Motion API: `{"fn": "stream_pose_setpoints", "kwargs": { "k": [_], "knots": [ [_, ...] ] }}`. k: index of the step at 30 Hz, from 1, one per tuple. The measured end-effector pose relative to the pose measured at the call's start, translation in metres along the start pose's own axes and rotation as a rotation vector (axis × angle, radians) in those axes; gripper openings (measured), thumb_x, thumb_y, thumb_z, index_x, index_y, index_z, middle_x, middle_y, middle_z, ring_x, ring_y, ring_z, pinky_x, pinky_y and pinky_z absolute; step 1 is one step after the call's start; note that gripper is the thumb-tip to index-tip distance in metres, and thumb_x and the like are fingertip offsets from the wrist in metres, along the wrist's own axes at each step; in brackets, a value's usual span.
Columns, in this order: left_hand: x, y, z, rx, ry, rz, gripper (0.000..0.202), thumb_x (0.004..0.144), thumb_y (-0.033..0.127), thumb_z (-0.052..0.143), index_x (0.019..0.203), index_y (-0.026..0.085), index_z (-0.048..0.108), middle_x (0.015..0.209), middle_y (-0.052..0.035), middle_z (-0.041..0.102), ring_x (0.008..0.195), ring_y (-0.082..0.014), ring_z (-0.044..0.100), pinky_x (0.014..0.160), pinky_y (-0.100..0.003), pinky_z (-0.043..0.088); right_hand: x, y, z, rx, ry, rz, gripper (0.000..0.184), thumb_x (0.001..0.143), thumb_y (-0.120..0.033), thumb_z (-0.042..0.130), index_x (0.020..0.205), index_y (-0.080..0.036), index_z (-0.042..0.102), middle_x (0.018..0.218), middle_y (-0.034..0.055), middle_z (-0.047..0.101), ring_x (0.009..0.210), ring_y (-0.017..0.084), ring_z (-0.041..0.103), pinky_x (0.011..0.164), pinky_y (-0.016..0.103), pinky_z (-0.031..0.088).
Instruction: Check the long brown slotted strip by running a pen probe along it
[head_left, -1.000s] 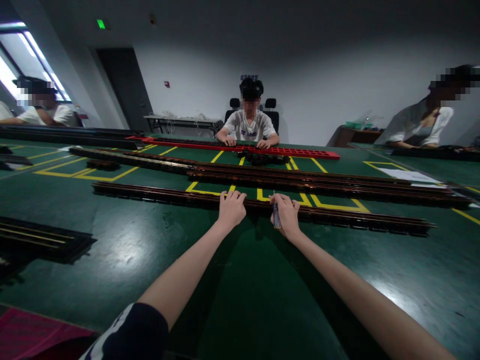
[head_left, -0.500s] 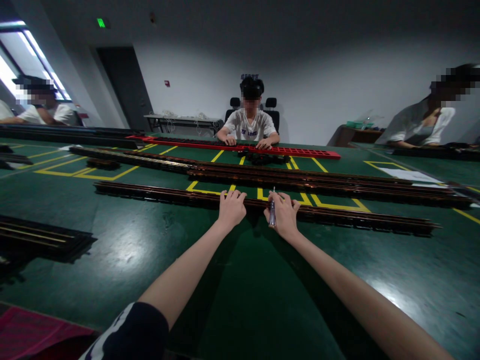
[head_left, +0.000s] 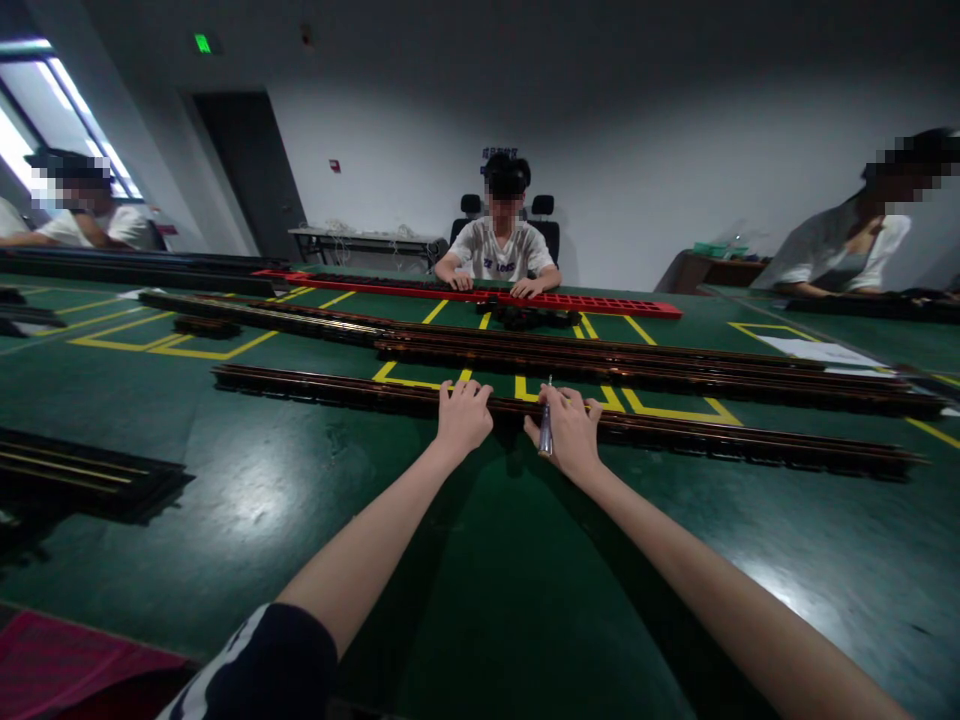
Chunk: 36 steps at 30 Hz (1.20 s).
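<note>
A long dark rail (head_left: 315,388) with coppery strips lies across the green table (head_left: 255,480) in front of me. My left hand (head_left: 463,415) rests on the rail with its fingers laid over the top edge. Just to its right, my right hand (head_left: 570,432) also sits on the rail and is closed around a small clear-handled screwdriver (head_left: 546,430), whose tip points away from me.
Several more long rails (head_left: 637,362) lie farther back, and a red rail (head_left: 600,302) lies before a seated person (head_left: 501,245) opposite. Other people sit at far left (head_left: 82,215) and far right (head_left: 847,250). A dark tray (head_left: 82,485) is at my left.
The near rail has slid to the right along the table under both hands. The screwdriver in my right hand has shifted a little to the left.
</note>
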<state>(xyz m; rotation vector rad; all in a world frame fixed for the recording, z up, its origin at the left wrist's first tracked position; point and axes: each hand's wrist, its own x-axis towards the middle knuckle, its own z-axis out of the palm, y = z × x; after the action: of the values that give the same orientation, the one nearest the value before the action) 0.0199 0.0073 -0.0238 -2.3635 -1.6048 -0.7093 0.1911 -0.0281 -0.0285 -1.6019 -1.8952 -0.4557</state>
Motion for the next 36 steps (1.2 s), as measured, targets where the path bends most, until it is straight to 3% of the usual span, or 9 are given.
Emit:
{"fn": "stream_pose_setpoints", "kwargs": {
  "k": [7,13,19,25,36],
  "knots": [
    [0.0,0.0,0.0,-0.021,0.002,0.009,0.038,0.085,0.015,0.037,0.111,0.018,0.064,0.113,-0.0096,0.066,0.111,-0.0254,0.056,0.104,-0.05,0.033,0.002,0.003,0.006,0.075,-0.06,0.084,0.019,0.077,-0.02,0.052,0.096,-0.023,0.049,0.107,0.0085,0.068,0.107,0.028,0.051,0.084,0.041,0.025],
    [0.001,-0.001,-0.001,-0.039,-0.024,-0.016,0.038,0.086,0.016,0.037,0.113,0.018,0.064,0.117,-0.0097,0.065,0.115,-0.0252,0.055,0.106,-0.05,0.032,-0.001,0.011,0.009,0.085,-0.045,0.101,0.038,0.064,-0.004,0.047,0.096,-0.024,0.047,0.113,0.0079,0.065,0.109,0.029,0.05,0.082,0.04,0.026],
    [0.0,-0.001,0.001,-0.018,-0.002,-0.001,0.038,0.086,0.016,0.036,0.112,0.019,0.064,0.115,-0.0095,0.066,0.112,-0.0252,0.056,0.104,-0.049,0.032,-0.002,0.011,0.009,0.087,-0.012,0.032,0.033,0.068,-0.011,0.047,0.099,-0.023,0.049,0.11,0.008,0.066,0.107,0.027,0.05,0.084,0.04,0.025],
    [0.0,0.0,0.001,0.006,0.019,-0.005,0.037,0.084,0.015,0.038,0.109,0.02,0.065,0.113,-0.0094,0.067,0.109,-0.026,0.056,0.102,-0.049,0.033,0.0,0.006,0.008,0.122,-0.064,-0.017,0.021,0.074,-0.018,0.05,0.095,-0.021,0.051,0.103,0.0086,0.067,0.104,0.027,0.051,0.085,0.04,0.025],
    [0.0,0.001,-0.002,-0.039,-0.009,-0.018,0.042,0.085,0.015,0.037,0.12,0.02,0.059,0.12,-0.0096,0.065,0.116,-0.0248,0.055,0.106,-0.049,0.031,0.001,0.007,0.001,0.152,-0.054,0.06,0.032,0.069,-0.002,0.042,0.091,-0.023,0.054,0.107,0.006,0.068,0.108,0.026,0.051,0.086,0.041,0.026]
  ]
}}
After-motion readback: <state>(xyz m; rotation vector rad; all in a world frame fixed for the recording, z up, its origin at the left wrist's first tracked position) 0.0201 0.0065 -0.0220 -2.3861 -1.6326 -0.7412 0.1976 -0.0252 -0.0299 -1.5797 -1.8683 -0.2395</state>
